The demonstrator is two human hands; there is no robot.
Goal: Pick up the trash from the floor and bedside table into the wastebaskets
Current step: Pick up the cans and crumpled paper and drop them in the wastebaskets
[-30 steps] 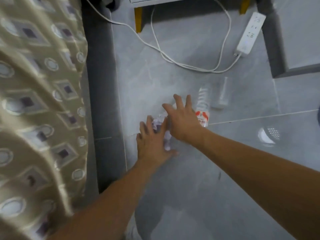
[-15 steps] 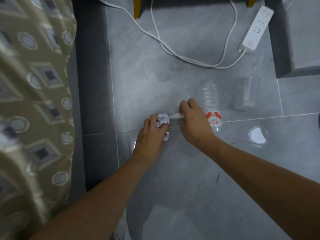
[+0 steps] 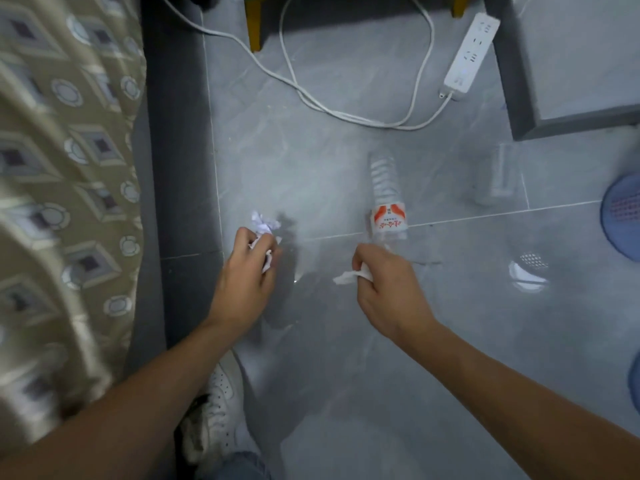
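My left hand [image 3: 247, 271] is closed around a crumpled white paper ball [image 3: 264, 223], which sticks out above the fingers, just above the grey tiled floor. My right hand [image 3: 384, 285] pinches a small white tissue scrap [image 3: 346, 277] that pokes out to the left. A clear plastic bottle [image 3: 385, 195] with a red and white label lies on the floor just beyond my right hand. A clear plastic cup [image 3: 498, 174] lies further right. A blue wastebasket [image 3: 623, 216] shows at the right edge.
A bed with a patterned beige cover [image 3: 62, 168] and dark grey frame [image 3: 173, 133] runs along the left. A white power strip [image 3: 471, 53] and its cable [image 3: 311, 95] lie at the top, beside a grey cabinet [image 3: 568, 64]. My white shoe [image 3: 214, 410] is below.
Both hands have closed on their paper and pulled apart and back toward me, the left with the crumpled ball, the right with the tissue scrap. The view shifted right, revealing the blue wastebasket.
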